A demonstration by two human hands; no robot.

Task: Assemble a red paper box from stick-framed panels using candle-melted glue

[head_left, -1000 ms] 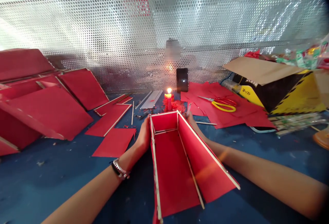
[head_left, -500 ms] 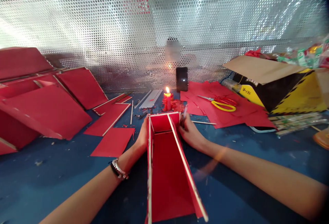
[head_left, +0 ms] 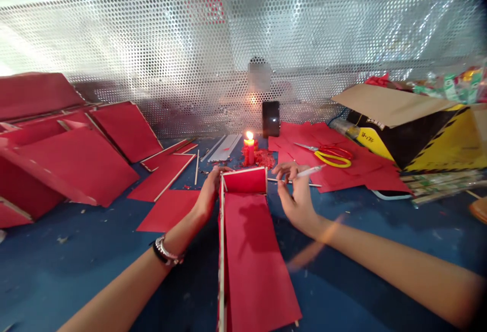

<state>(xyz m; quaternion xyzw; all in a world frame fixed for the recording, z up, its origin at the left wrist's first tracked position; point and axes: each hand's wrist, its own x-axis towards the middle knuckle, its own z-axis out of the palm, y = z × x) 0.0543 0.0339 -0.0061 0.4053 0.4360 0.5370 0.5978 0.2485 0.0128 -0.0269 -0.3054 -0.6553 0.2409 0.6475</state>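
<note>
An open-topped red box frame, its edges lined with pale sticks, stands before me, with its end wall (head_left: pixel 245 182) at the far side. My left hand (head_left: pixel 207 195) is closed around the outer far corner of its left side. A flat red panel (head_left: pixel 258 266) lies along the frame, and no raised wall shows on its right. My right hand (head_left: pixel 299 197) is apart from the frame, to its right, with fingers curled. A slim whitish pen-like stick (head_left: pixel 310 171) is tucked between those fingers. Behind the end wall burns a red candle (head_left: pixel 249 152).
Red-covered panels (head_left: pixel 76 164) lean at the left, near loose red pieces (head_left: pixel 169 210). Scissors (head_left: pixel 331 157) rest on red sheets (head_left: pixel 365 172) at the right, beside a black-and-yellow box (head_left: pixel 437 139). A phone (head_left: pixel 271 119) stands against the perforated metal screen (head_left: pixel 190 68).
My right hand has let go of the frame's right side and moved right, keeping the stick. The right stick-edged wall no longer stands up; a red panel lies flat there. My left hand stays at the corner.
</note>
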